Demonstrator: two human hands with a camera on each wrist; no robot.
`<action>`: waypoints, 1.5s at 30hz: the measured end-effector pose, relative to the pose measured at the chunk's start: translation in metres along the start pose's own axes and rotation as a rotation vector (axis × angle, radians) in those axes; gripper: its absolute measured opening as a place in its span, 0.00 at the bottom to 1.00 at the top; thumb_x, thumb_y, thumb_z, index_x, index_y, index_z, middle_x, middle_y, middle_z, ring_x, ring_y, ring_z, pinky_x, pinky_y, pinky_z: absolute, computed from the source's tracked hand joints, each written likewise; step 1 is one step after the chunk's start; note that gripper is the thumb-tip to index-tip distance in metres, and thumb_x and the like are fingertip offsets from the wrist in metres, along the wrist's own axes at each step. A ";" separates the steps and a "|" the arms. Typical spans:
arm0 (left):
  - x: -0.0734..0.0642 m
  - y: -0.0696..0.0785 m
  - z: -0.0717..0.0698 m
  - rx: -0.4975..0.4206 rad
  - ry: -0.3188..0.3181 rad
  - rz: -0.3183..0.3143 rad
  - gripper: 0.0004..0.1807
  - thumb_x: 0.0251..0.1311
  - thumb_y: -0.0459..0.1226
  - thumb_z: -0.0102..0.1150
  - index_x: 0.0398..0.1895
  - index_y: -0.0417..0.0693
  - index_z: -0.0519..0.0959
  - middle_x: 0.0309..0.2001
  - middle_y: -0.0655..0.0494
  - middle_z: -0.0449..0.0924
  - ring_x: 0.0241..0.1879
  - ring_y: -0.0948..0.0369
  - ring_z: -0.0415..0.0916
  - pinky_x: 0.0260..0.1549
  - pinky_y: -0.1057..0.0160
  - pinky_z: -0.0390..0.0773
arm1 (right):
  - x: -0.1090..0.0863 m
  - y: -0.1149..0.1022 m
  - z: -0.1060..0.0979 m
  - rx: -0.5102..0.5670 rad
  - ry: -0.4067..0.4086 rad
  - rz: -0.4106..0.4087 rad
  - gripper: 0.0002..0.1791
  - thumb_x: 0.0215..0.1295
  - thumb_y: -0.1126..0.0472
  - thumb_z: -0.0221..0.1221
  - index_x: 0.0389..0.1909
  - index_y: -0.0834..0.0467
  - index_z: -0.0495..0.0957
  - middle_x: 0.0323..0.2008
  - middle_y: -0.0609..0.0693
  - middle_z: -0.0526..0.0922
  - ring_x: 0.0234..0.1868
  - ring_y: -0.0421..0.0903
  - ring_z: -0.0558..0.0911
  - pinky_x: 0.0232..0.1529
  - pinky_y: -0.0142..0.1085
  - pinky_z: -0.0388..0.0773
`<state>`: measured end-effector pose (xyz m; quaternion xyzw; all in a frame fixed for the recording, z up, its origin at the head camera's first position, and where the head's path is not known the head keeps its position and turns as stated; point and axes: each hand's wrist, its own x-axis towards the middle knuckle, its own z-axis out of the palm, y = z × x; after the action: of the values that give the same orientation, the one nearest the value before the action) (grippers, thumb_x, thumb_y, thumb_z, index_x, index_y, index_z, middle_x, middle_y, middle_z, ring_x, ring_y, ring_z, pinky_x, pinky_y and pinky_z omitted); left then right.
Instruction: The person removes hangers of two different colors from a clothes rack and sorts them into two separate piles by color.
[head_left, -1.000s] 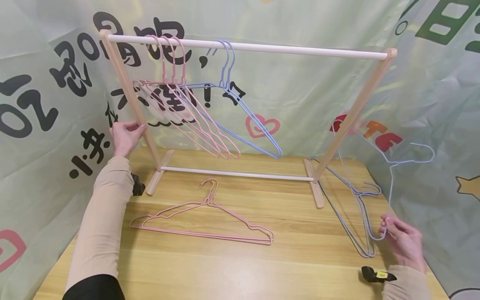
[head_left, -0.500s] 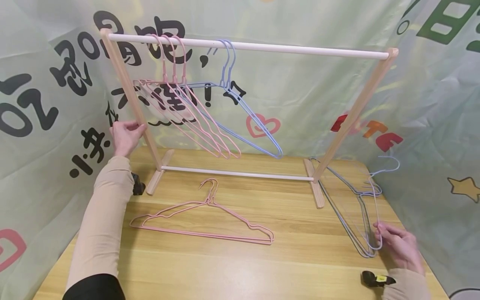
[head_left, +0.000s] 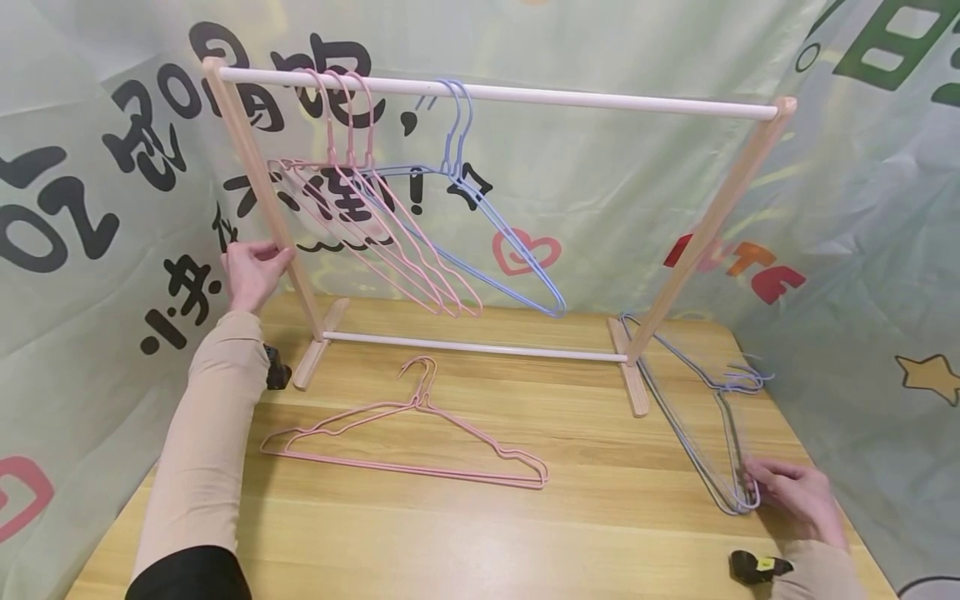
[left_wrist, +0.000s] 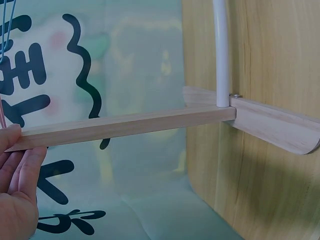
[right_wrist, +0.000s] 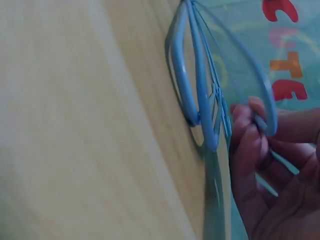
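Note:
My left hand (head_left: 253,277) pinches the left wooden upright (left_wrist: 125,125) of a clothes rack between thumb and fingers. At the table's right side my right hand (head_left: 798,500) holds the corner of a blue clothes hanger (right_wrist: 257,65) with thumb and fingertips. That hanger is low over other blue hangers (right_wrist: 202,85) lying on the table; in the right wrist view its held end stands a little apart from them. Several pink hangers (head_left: 350,125) and two blue hangers (head_left: 459,125) hang from the rack's white top rod (head_left: 600,101).
Two pink hangers (head_left: 405,469) lie overlapped in front of the rack. The rack's right foot (head_left: 633,392) stands close beside the blue hangers on the table. A white lower rod (head_left: 472,347) joins the feet. Printed cloth (head_left: 637,192) surrounds the wooden table.
My right hand has lowered the blue hanger and moved it left, from upright in the air down over the blue hangers on the table. The left hand keeps its place on the upright.

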<state>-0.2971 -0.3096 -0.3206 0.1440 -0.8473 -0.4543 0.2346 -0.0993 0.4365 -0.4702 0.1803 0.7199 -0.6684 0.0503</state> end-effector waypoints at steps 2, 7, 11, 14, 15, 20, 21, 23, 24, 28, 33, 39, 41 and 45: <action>0.000 0.000 0.000 -0.005 -0.001 -0.001 0.21 0.60 0.45 0.68 0.54 0.45 0.84 0.21 0.85 0.77 0.29 0.80 0.70 0.38 0.75 0.69 | 0.000 -0.003 0.001 -0.211 0.070 -0.016 0.19 0.71 0.61 0.60 0.22 0.37 0.85 0.20 0.32 0.86 0.25 0.32 0.84 0.31 0.26 0.80; -0.001 0.001 0.001 -0.011 -0.001 0.002 0.21 0.60 0.44 0.69 0.54 0.44 0.84 0.21 0.85 0.76 0.30 0.80 0.70 0.38 0.75 0.69 | 0.001 -0.019 0.003 -0.624 0.268 -0.127 0.13 0.67 0.50 0.64 0.34 0.55 0.90 0.16 0.25 0.81 0.23 0.28 0.77 0.30 0.23 0.71; -0.002 0.002 0.000 -0.012 0.003 0.003 0.21 0.60 0.44 0.68 0.54 0.44 0.84 0.25 0.80 0.81 0.31 0.80 0.70 0.39 0.75 0.69 | 0.002 -0.046 0.015 -0.685 0.268 -0.203 0.25 0.69 0.48 0.62 0.47 0.70 0.84 0.19 0.30 0.82 0.22 0.33 0.79 0.28 0.26 0.73; -0.002 0.002 0.000 0.000 0.008 0.003 0.21 0.61 0.44 0.68 0.54 0.45 0.84 0.35 0.71 0.88 0.31 0.80 0.69 0.40 0.75 0.69 | 0.004 -0.071 0.031 -0.638 0.147 -0.266 0.20 0.71 0.50 0.61 0.48 0.64 0.85 0.23 0.29 0.83 0.25 0.36 0.82 0.30 0.28 0.77; -0.003 0.002 0.000 0.001 0.008 0.001 0.21 0.61 0.44 0.68 0.54 0.45 0.84 0.39 0.65 0.90 0.30 0.80 0.69 0.40 0.75 0.69 | 0.004 -0.079 0.037 -0.620 0.105 -0.301 0.19 0.71 0.50 0.60 0.48 0.62 0.85 0.24 0.29 0.83 0.26 0.36 0.83 0.31 0.28 0.78; -0.002 0.001 0.000 -0.012 0.005 -0.001 0.21 0.61 0.43 0.68 0.55 0.45 0.84 0.41 0.62 0.90 0.29 0.81 0.70 0.39 0.76 0.70 | 0.014 -0.121 0.080 -0.561 -0.047 -0.466 0.22 0.72 0.55 0.60 0.53 0.72 0.80 0.27 0.28 0.85 0.30 0.34 0.86 0.36 0.26 0.80; -0.002 0.001 0.000 -0.018 0.004 -0.001 0.21 0.60 0.43 0.69 0.55 0.45 0.84 0.38 0.66 0.89 0.29 0.81 0.71 0.38 0.77 0.71 | 0.016 -0.129 0.090 -0.554 -0.075 -0.490 0.23 0.73 0.56 0.59 0.54 0.74 0.79 0.27 0.27 0.85 0.31 0.34 0.86 0.37 0.25 0.80; -0.002 0.000 0.000 -0.027 -0.003 0.001 0.21 0.60 0.42 0.69 0.55 0.44 0.84 0.32 0.74 0.87 0.28 0.82 0.71 0.36 0.77 0.71 | 0.020 -0.145 0.113 -0.539 -0.131 -0.549 0.23 0.73 0.57 0.59 0.54 0.76 0.78 0.28 0.29 0.86 0.32 0.34 0.87 0.39 0.24 0.80; -0.002 0.000 0.000 -0.031 -0.003 0.002 0.21 0.60 0.42 0.69 0.55 0.44 0.84 0.30 0.76 0.85 0.28 0.82 0.71 0.36 0.78 0.71 | 0.022 -0.153 0.124 -0.534 -0.159 -0.575 0.23 0.73 0.57 0.58 0.54 0.75 0.78 0.29 0.29 0.86 0.33 0.34 0.87 0.40 0.24 0.80; -0.002 0.000 -0.001 -0.023 -0.016 0.000 0.21 0.61 0.43 0.68 0.55 0.44 0.83 0.36 0.72 0.88 0.30 0.81 0.71 0.37 0.77 0.71 | 0.029 -0.181 0.171 -0.435 -0.283 -0.679 0.19 0.74 0.60 0.57 0.51 0.75 0.80 0.31 0.34 0.88 0.34 0.34 0.87 0.42 0.26 0.82; -0.002 0.001 -0.001 -0.008 -0.019 -0.007 0.22 0.61 0.45 0.68 0.56 0.44 0.83 0.43 0.63 0.89 0.32 0.80 0.71 0.39 0.76 0.71 | 0.033 -0.209 0.222 -0.220 -0.481 -0.694 0.19 0.76 0.60 0.54 0.49 0.74 0.81 0.34 0.42 0.90 0.35 0.38 0.87 0.45 0.31 0.84; -0.002 0.001 -0.001 -0.015 -0.015 0.006 0.21 0.61 0.45 0.68 0.54 0.44 0.84 0.35 0.74 0.87 0.30 0.81 0.70 0.36 0.77 0.70 | 0.031 -0.229 0.258 -0.110 -0.582 -0.637 0.15 0.77 0.55 0.53 0.45 0.57 0.87 0.34 0.46 0.89 0.36 0.38 0.85 0.47 0.33 0.83; -0.003 0.001 0.000 -0.021 -0.013 0.008 0.21 0.61 0.44 0.69 0.54 0.43 0.84 0.29 0.79 0.85 0.29 0.82 0.70 0.36 0.77 0.71 | 0.030 -0.233 0.264 -0.135 -0.580 -0.638 0.12 0.76 0.56 0.54 0.43 0.52 0.88 0.32 0.44 0.88 0.35 0.38 0.84 0.46 0.32 0.82; -0.003 0.001 -0.001 -0.030 -0.016 0.001 0.21 0.61 0.44 0.68 0.55 0.43 0.84 0.22 0.85 0.77 0.28 0.82 0.71 0.35 0.77 0.71 | 0.028 -0.238 0.271 -0.156 -0.608 -0.633 0.10 0.74 0.61 0.57 0.42 0.51 0.88 0.26 0.43 0.85 0.31 0.39 0.80 0.43 0.33 0.81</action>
<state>-0.2944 -0.3087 -0.3201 0.1363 -0.8422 -0.4681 0.2303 -0.2485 0.1663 -0.2820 -0.2580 0.7403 -0.6172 0.0659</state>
